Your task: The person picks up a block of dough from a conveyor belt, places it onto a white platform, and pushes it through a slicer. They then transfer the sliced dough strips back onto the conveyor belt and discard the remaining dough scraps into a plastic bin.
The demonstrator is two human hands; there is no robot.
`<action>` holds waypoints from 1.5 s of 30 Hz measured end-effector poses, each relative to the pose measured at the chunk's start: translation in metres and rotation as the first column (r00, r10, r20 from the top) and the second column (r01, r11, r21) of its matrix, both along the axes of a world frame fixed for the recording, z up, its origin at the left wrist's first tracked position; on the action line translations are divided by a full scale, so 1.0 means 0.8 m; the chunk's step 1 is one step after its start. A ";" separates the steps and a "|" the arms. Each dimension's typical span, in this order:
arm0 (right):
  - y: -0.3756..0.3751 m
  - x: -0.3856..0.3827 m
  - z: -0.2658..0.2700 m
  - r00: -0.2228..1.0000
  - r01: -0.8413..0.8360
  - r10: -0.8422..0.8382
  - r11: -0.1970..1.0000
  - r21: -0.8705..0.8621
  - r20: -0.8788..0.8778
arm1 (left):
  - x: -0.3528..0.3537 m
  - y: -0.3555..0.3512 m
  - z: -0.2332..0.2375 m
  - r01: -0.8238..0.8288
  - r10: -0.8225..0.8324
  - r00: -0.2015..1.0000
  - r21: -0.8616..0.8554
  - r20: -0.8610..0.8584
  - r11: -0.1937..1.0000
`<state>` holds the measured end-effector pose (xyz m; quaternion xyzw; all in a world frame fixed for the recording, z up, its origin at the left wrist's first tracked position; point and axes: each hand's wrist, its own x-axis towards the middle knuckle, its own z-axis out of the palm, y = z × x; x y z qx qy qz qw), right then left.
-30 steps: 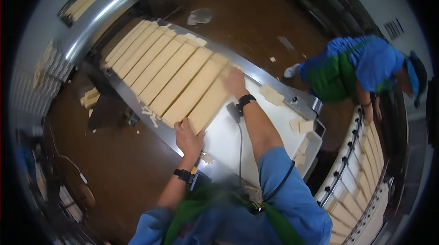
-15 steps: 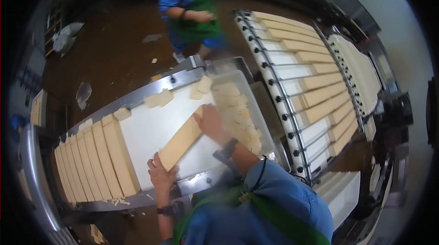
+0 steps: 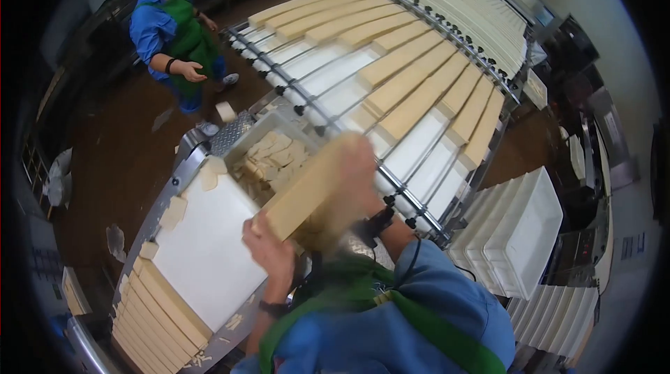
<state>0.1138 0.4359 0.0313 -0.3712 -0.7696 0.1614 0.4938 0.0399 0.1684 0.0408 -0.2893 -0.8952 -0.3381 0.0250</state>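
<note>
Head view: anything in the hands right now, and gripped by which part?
Yes, a long pale block, held at its ends: left hand on the lower one, right hand at the other. Right finger placement is too blurred to tell.

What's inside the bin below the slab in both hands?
Pale, flat offcuts lie heaped in the bin. The held slab hides its middle; what lies there, or beneath the top pieces, cannot be seen.

You get a dim, brownish floor (image 3: 98, 164) but bright white on the bench (image 3: 209, 248). Fisheye distortion bends your view's edges into black corners, and motion blur smears your right hand (image 3: 356, 171).
</note>
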 end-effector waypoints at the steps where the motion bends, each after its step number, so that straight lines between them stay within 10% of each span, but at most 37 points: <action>1: 0.038 0.027 0.016 0.996 0.090 -0.091 0.994 -0.057 -0.018 | 0.015 0.037 0.019 0.095 -0.095 0.995 0.020 -0.005 0.995; 7: 0.245 0.191 0.029 0.938 0.330 -0.346 0.907 -0.261 -0.017 | 0.124 0.213 0.086 0.537 -0.533 0.842 -0.047 0.083 0.842; 10: 0.320 0.234 -0.006 0.923 0.338 -0.245 0.885 -0.319 0.298 | 0.160 0.268 0.086 0.617 -0.588 0.763 -0.029 0.267 0.787; 12: 0.360 0.247 -0.032 0.668 0.347 -0.113 0.922 -0.174 0.735 | 0.164 0.303 0.100 0.640 -0.581 0.739 -0.083 0.341 0.764; 17: 0.351 0.244 -0.001 0.496 0.493 -0.337 0.868 0.059 0.800 | 0.173 0.385 0.055 0.626 -0.620 0.716 0.096 0.322 0.773; 23: 0.262 0.250 -0.034 0.779 0.101 -0.025 0.991 -0.086 0.626 | 0.178 0.417 0.001 0.414 -0.436 0.760 0.158 0.482 0.896; 26: 0.190 0.247 0.001 0.716 -0.106 0.293 0.943 -0.317 0.633 | 0.173 0.405 -0.009 0.412 -0.465 0.750 0.217 0.471 0.885; 31: 0.183 0.241 -0.015 0.599 -0.086 0.204 0.978 -0.191 0.774 | 0.148 0.362 0.011 0.382 -0.538 0.753 0.414 0.379 0.826; 35: 0.161 0.212 0.015 0.444 0.066 0.098 0.988 -0.141 0.891 | 0.087 0.256 0.018 0.241 -0.432 0.838 0.483 0.333 0.841; 40: 0.073 0.064 0.033 0.608 -0.395 0.352 0.911 -0.113 0.712 | 0.009 0.058 -0.024 -0.032 0.021 0.999 0.261 0.044 0.965; 45: -0.115 -0.152 0.025 0.278 -0.872 0.856 0.415 -0.258 0.436 | -0.036 -0.171 -0.077 -0.820 0.828 0.556 0.117 -0.071 0.561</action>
